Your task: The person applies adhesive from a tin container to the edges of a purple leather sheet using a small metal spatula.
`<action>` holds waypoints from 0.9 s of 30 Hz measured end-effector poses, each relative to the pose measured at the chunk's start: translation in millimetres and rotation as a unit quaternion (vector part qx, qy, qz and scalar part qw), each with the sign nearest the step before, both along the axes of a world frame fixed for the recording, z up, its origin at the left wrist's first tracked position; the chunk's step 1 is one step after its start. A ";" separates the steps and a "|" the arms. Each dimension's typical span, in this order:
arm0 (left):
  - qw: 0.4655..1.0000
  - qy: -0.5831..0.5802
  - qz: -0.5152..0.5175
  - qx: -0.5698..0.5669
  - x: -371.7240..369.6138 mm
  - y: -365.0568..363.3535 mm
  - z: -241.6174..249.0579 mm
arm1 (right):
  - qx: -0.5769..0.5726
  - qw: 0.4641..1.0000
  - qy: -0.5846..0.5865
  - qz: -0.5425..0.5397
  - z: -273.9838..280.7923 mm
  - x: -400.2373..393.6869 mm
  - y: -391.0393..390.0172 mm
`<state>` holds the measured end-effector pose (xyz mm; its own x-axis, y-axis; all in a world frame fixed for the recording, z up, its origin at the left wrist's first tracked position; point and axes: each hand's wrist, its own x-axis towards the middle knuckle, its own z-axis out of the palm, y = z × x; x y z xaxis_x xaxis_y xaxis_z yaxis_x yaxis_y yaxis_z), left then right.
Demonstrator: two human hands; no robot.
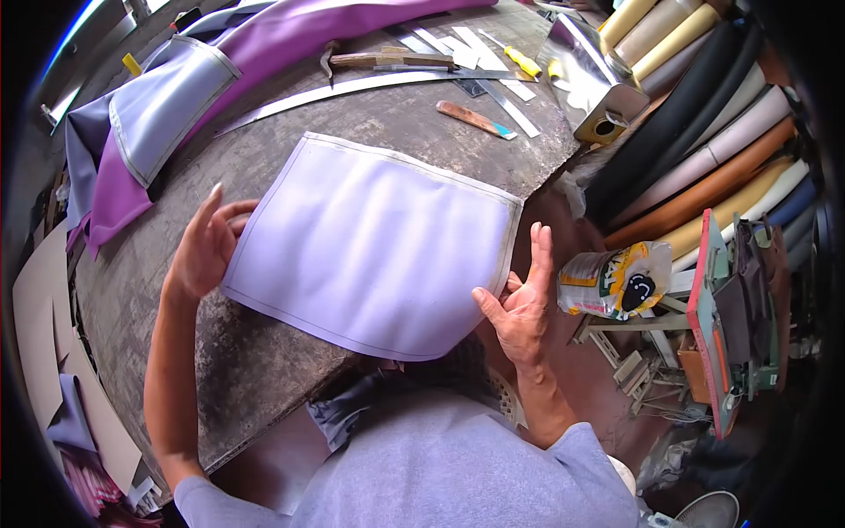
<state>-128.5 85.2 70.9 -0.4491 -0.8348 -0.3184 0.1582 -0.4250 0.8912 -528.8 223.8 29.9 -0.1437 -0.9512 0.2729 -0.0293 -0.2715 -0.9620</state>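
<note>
A lavender sheet with a marked line along its edges lies tilted over the near edge of the dark worktable. At its left edge is my left hand, thumb and index finger apart, the other fingers reaching behind the sheet. My right hand is at the lower right corner, with some fingers stretched upward and others partly behind the sheet. Both hands support the sheet from its sides; the fingertips underneath are hidden.
Purple and grey material lies at the back left. A hammer, a long metal ruler, a knife and a yellow screwdriver lie farther back. Rolls of material and a printed sack are on the right.
</note>
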 end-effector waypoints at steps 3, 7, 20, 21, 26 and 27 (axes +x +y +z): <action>0.980 -0.151 -0.041 -0.120 -23.2 -47.8 13.5 | 0.040 0.999 0.014 -0.007 8.6 0.4 -0.5; 0.978 -0.177 -0.016 -0.111 -72.8 -71.0 9.4 | -0.057 0.942 0.322 -0.076 26.3 -19.0 -21.2; 0.938 -0.192 0.180 -0.226 -75.5 24.7 -22.3 | -0.023 0.906 0.417 0.069 44.1 -76.6 -220.4; 0.939 -0.187 0.188 -0.218 -75.7 28.4 -24.2 | -0.022 0.911 0.404 0.080 41.2 -78.2 -217.1; 0.904 -0.238 0.233 -0.268 -82.0 32.5 -27.6 | -0.008 0.921 0.377 0.096 47.0 -78.8 -203.1; 0.903 -0.240 0.233 -0.271 -79.7 31.4 -28.4 | 0.005 0.915 0.391 0.096 49.6 -75.7 -201.1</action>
